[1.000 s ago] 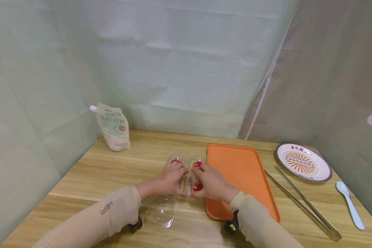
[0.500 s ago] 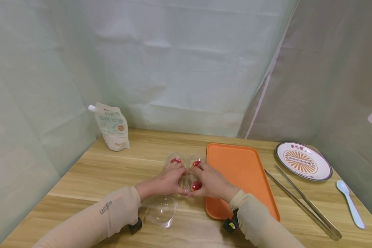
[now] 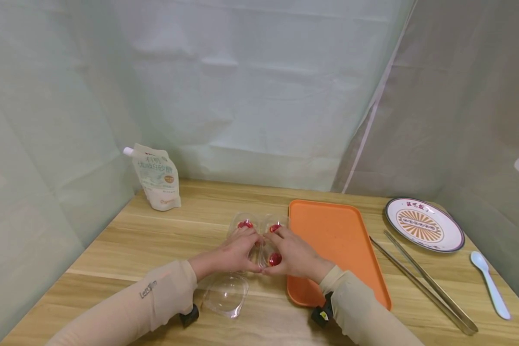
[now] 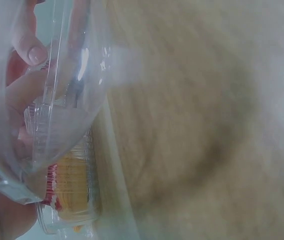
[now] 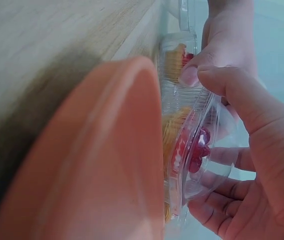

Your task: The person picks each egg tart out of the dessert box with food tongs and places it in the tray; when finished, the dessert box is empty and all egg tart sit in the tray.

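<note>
A clear plastic clamshell box (image 3: 268,221) lies on the table, with small yellow cakes inside. One of the cakes (image 3: 275,260) shows its glossy red top between the hands. My left hand (image 3: 231,249) grips the left part of the box and covers most of it. From the right, my right hand (image 3: 297,253) holds it, fingers bent over the clear dome and thumb at the near edge. In the right wrist view the two thumb tips nearly meet. A clear domed lid (image 3: 227,294) lies on the near left side; it fills the foreground in the left wrist view.
An orange tray (image 3: 333,235) lies right beside the box. Beyond it are metal tongs (image 3: 432,288), a patterned plate (image 3: 451,235) and a pale blue spoon (image 3: 493,290). A spouted pouch (image 3: 157,180) stands at the back left. Fabric screens surround the wooden table.
Both hands keep almost the same place on the box. The thumbs have shifted very slightly away from the body since the first frame.
</note>
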{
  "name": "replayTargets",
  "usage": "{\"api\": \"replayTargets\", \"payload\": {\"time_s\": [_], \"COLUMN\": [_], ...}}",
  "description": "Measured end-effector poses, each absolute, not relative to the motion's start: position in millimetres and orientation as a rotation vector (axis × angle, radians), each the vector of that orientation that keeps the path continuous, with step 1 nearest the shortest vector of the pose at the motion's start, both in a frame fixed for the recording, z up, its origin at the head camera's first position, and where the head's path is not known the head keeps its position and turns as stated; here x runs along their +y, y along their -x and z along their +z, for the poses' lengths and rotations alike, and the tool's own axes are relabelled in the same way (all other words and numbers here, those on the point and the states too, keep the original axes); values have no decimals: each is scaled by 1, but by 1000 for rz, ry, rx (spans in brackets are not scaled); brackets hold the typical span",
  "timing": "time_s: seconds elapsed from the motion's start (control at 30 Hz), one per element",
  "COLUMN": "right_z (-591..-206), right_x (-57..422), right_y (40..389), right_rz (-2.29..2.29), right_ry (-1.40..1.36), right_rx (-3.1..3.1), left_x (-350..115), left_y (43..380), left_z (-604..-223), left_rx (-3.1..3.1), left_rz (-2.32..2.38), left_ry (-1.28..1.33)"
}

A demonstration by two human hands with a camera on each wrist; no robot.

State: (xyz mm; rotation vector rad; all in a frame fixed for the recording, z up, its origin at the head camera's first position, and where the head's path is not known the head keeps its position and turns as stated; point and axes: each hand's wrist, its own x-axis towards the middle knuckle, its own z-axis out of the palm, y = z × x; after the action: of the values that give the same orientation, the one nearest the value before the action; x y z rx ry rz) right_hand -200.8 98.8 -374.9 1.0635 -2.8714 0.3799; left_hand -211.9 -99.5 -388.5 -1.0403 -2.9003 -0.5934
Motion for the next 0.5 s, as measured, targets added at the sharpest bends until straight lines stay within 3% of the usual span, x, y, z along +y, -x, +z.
{"api": "replayTargets", "payload": {"time_s": [0.5], "right_z": [-376], "right_x": [97], "right_y": [203], "right_rz": [396], "right_ry": [-1073], "right_rx": [-2870], "left_x": [-99], "left_y": [212], "left_z": [-388], "left_rx": [-2883], "left_rz": [-630], "left_ry": [1056]}}
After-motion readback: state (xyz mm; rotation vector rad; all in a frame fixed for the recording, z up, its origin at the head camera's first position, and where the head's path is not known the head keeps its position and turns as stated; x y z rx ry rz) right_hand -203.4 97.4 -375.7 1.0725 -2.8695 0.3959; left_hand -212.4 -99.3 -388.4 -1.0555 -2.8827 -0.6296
